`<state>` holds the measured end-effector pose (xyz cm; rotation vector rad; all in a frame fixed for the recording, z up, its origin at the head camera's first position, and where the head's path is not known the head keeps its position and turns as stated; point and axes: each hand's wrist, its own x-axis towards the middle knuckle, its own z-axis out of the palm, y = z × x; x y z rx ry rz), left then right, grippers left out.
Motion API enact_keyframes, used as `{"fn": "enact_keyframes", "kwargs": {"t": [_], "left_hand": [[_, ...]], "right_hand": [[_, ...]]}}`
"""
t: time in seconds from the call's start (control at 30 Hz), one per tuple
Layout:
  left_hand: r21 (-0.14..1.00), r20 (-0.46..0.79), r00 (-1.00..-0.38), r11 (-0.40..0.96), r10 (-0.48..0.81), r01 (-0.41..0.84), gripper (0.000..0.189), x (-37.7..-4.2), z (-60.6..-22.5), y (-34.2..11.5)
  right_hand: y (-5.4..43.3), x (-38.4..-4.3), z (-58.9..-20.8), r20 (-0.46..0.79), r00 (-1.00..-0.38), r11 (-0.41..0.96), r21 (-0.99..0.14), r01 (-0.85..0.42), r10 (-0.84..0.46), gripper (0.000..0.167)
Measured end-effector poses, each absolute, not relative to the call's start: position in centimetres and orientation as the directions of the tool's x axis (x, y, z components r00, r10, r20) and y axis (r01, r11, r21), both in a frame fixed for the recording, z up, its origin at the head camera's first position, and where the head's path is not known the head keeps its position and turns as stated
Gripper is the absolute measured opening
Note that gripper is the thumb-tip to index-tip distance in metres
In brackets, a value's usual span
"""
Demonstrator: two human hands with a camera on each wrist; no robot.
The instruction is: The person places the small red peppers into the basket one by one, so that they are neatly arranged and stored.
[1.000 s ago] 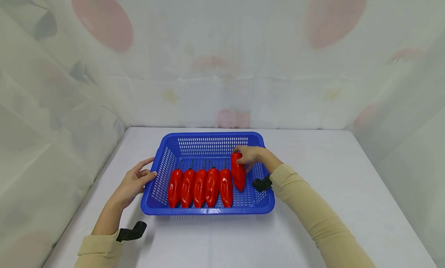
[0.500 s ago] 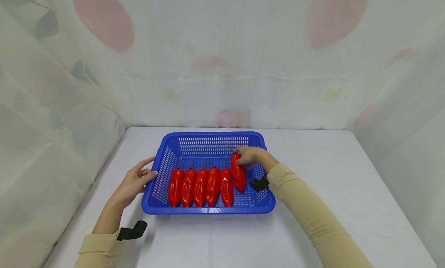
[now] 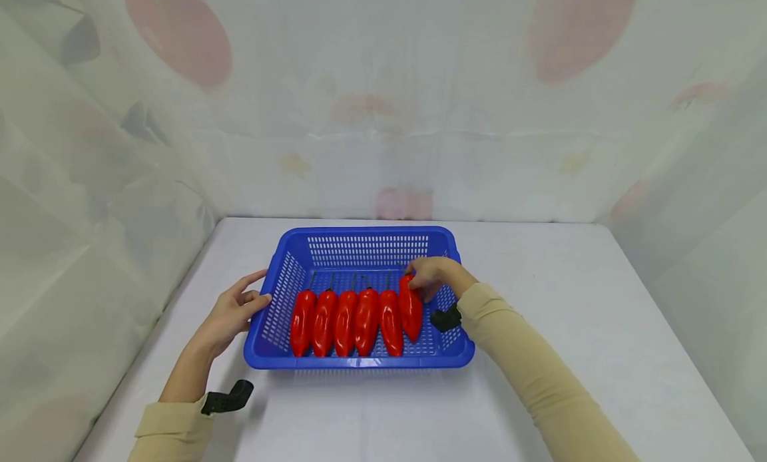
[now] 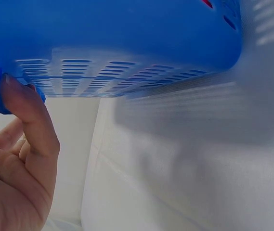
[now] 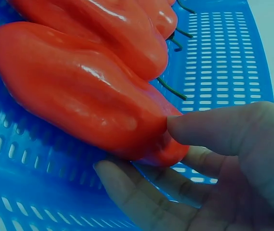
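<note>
A blue plastic basket with slotted walls holds a side-by-side row of several glossy red peppers, green stems pointing away from me. My left hand grips the basket's left rim; in the left wrist view a bent finger hooks at the blue edge. Inside the basket, my right hand holds the rightmost red pepper near its stem end. The right wrist view has the thumb on top of this pepper and the other fingers beneath and beside it. Its stem is hidden by the hand.
The basket stands on a white table near its back edge. White patterned sheeting hangs behind and at both sides. Black wrist devices sit on both of the person's wrists.
My right hand has brought the rightmost pepper down and toward me, so it now lies more level with the row. My left hand and the basket have stayed nearly still.
</note>
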<state>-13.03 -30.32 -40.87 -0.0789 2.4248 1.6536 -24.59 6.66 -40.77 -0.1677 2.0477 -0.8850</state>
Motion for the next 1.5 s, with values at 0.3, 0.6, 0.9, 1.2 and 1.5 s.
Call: {"fn": "enact_keyframes", "kwargs": {"t": [0.3, 0.6, 0.9, 1.2, 1.5], "left_hand": [[0.911, -0.199, -0.978, 0.38, 0.069, -0.159, 0.066, -13.0, -41.0, -30.4], [0.91, -0.194, -0.979, 0.384, 0.067, -0.154, 0.067, -12.8, -40.9, -30.3], [0.909, -0.191, -0.98, 0.388, 0.063, -0.153, 0.067, -12.8, -40.8, -30.2], [0.909, -0.187, -0.98, 0.392, 0.072, -0.145, 0.067, -12.8, -40.9, -30.3], [0.905, -0.195, -0.978, 0.398, 0.069, -0.153, 0.067, -12.8, -40.8, -30.4]], "right_hand": [[6.6, -24.2, -40.9, -0.674, -0.61, 0.745, -0.638, 0.196, -0.416, 0.045], [6.4, -23.8, -40.9, -0.659, -0.641, 0.77, -0.617, 0.162, -0.393, 0.04], [6.3, -23.3, -40.8, -0.648, -0.668, 0.807, -0.579, 0.118, -0.367, 0.02], [6.3, -23.0, -40.4, -0.641, -0.658, 0.824, -0.564, 0.055, -0.395, 0.016], [6.4, -23.0, -40.2, -0.658, -0.636, 0.821, -0.567, 0.066, -0.403, 0.015]]}}
